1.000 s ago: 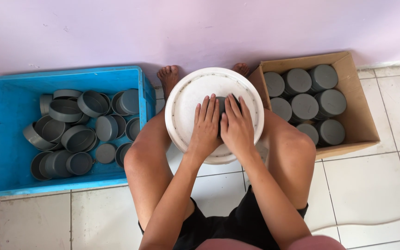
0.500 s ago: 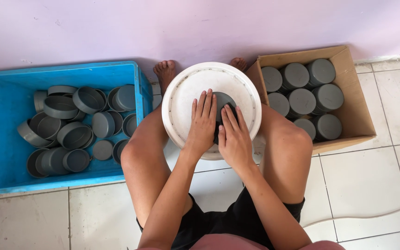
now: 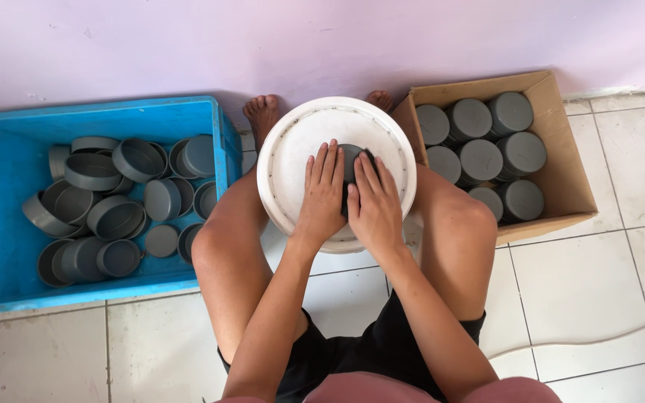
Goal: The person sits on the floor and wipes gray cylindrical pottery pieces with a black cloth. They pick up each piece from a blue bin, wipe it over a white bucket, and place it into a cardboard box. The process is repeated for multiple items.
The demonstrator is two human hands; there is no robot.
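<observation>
Okay, I'm looking straight down at both hands pressed flat on a white upturned bucket (image 3: 293,149) — round, smooth plastic, ridged rim — held between the knees. Under the palms sits one grey cap (image 3: 352,160), a dark matte plastic disc, mostly covered; only its top edge shows between the hands, near the middle of the bucket's face. Left hand (image 3: 322,195): fingers together, extended, lying on the bucket and against the cap's left side. Right hand (image 3: 374,205): fingers slightly spread, draped over the cap. Neither hand is curled round it — both press down, palms flat.

Left of the knees, a blue plastic crate (image 3: 9,172), rectangular, glossy walls. In it loose grey caps (image 3: 113,201) in a jumble — shallow round cups with thin walls, some open side up, some on edge. I count roughly eighteen; overlaps make it inexact.

Right, a brown cardboard box (image 3: 572,179), flaps open, corrugated, tilted a little against the knee. Inside, stacked grey caps (image 3: 479,138) flat side up, packed touching — eight tops visible.

Floor is pale glazed tile (image 3: 599,283) with dark grout; wall (image 3: 322,45) is pale lilac, matte. Two bare feet show behind the bucket.
</observation>
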